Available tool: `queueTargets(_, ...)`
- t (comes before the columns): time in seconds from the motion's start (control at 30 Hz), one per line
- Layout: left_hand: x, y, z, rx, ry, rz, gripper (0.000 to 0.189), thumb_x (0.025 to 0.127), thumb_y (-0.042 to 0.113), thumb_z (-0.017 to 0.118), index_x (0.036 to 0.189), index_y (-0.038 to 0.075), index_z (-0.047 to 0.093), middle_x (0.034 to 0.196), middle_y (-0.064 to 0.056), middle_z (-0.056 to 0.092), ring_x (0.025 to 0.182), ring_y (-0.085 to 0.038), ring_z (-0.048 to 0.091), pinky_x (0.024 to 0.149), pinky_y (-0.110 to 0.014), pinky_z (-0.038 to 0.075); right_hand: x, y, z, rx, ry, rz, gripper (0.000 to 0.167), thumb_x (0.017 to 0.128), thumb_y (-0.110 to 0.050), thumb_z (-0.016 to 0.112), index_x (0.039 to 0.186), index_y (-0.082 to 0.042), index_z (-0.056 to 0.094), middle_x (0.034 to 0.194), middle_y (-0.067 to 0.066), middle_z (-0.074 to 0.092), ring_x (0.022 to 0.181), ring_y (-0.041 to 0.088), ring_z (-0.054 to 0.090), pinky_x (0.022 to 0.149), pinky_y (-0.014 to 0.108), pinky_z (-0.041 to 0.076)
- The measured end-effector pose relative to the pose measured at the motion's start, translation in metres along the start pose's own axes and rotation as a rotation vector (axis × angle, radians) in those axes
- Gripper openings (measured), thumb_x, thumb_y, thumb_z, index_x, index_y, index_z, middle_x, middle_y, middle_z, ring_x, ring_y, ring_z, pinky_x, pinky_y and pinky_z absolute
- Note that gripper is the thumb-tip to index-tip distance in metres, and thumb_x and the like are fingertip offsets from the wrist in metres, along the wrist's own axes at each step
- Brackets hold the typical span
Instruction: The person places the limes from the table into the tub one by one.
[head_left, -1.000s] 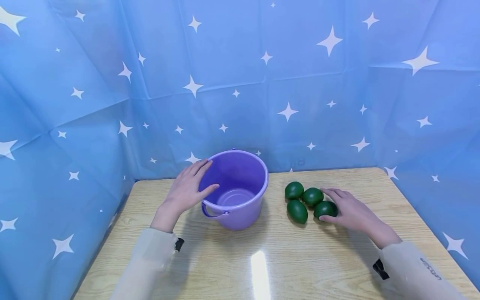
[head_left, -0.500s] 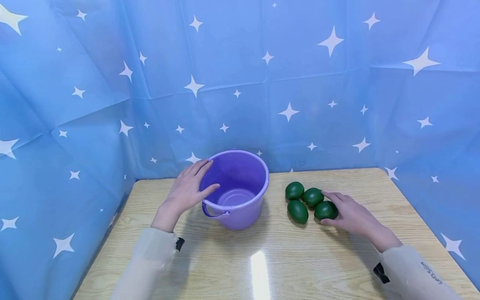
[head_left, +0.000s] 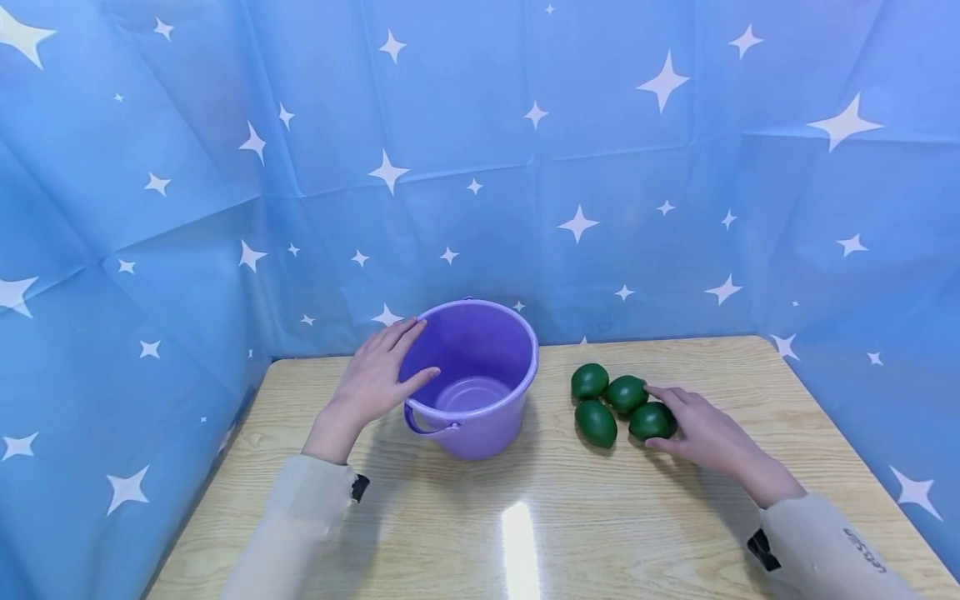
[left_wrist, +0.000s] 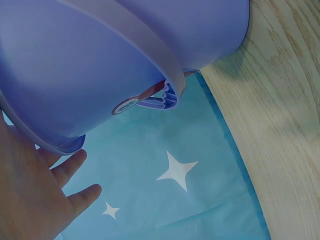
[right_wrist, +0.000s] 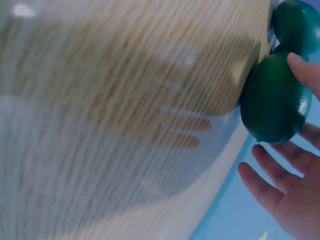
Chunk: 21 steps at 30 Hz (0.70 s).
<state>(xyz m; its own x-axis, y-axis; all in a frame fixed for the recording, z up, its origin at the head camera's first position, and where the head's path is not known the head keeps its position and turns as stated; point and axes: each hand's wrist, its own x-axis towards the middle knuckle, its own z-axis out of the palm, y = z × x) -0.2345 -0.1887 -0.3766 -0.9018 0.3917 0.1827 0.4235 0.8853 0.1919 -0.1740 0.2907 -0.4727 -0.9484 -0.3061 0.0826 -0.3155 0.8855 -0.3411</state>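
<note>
On the left of the table my left hand point(head_left: 371, 375) rests at the rim of a purple bucket point(head_left: 487, 429). Its fingers lie loosely extended along the rim, and the thumb reaches over the opening. In the left wrist view the spread fingers point(left_wrist: 70, 167) show behind the rim. To the right, my right hand point(head_left: 705, 429) reaches around the nearest dark green lime point(head_left: 651, 420), fingers on the far side and thumb on the near side. The right wrist view has the thumb overlapping this lime point(right_wrist: 275, 100), with the other fingers loosely spread beyond it.
More limes point(head_left: 596, 423) lie grouped just left of the right hand, beside the bucket. The bucket's handle point(head_left: 420, 425) hangs down at its near left side. A blue curtain with white stars point(head_left: 577, 167) surrounds the light wood table point(head_left: 600, 533).
The right thumb and fingers have drawn back very slightly toward the right around the lime. The left hand, the bucket and the limes stay put.
</note>
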Motion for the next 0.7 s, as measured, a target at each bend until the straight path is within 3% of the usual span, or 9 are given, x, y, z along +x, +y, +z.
queueTargets(0.7, -0.0001, 0.0, -0.0002, -0.003, 0.009, 0.008, 0.081, 0.094, 0.066, 0.048, 0.159, 0.022, 0.026, 0.164, -0.006, 0.03, 0.15, -0.036, 0.03, 0.124, -0.057, 0.023, -0.004, -0.0004, 0.0019, 0.009, 0.02, -0.026, 0.069, 0.083, -0.032, 0.079, 0.137, 0.001, 0.052, 0.13, 0.028, 0.059, 0.116, 0.047, 0.058, 0.09, 0.06, 0.053)
